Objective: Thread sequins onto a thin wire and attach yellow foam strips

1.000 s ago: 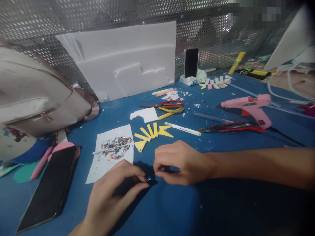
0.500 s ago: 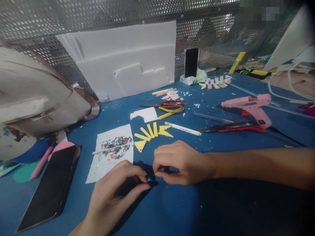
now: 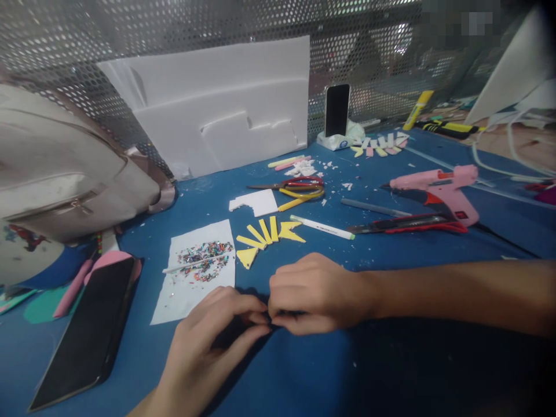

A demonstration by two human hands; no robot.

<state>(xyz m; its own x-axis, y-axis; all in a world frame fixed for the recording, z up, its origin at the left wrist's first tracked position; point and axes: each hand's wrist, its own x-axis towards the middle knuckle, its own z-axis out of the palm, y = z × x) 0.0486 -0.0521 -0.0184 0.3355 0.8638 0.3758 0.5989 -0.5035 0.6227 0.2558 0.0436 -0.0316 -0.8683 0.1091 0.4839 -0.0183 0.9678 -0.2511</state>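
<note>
My left hand (image 3: 217, 336) and my right hand (image 3: 313, 295) meet fingertip to fingertip low over the blue table (image 3: 304, 370). Both are closed in a pinch; whatever lies between the fingers is hidden or too small to name. Just left of them lies a white paper sheet (image 3: 165, 304) strewn with shiny coloured flakes (image 3: 208, 253), a thin white stick (image 3: 197, 263) across it. Beyond the hands are several yellow cut strips (image 3: 273, 229), a yellow triangle (image 3: 247, 256) and a jagged yellow piece (image 3: 291, 233). A white pen with green ends (image 3: 324, 227) lies behind my right hand.
Right: a pink glue gun (image 3: 438, 182) and red-black utility knife (image 3: 408, 224). Scissors (image 3: 304, 185) lie behind a white foam offcut (image 3: 260, 202). Left: a dark phone (image 3: 87, 336) and pale backpack (image 3: 73, 168). A white board (image 3: 226, 104) and an upright phone (image 3: 337, 110) stand at the back.
My two hands have come together; the small gap between their fingertips has closed. A tiny bluish, shiny bit at my left fingertips no longer shows. Nothing else on the table has moved.
</note>
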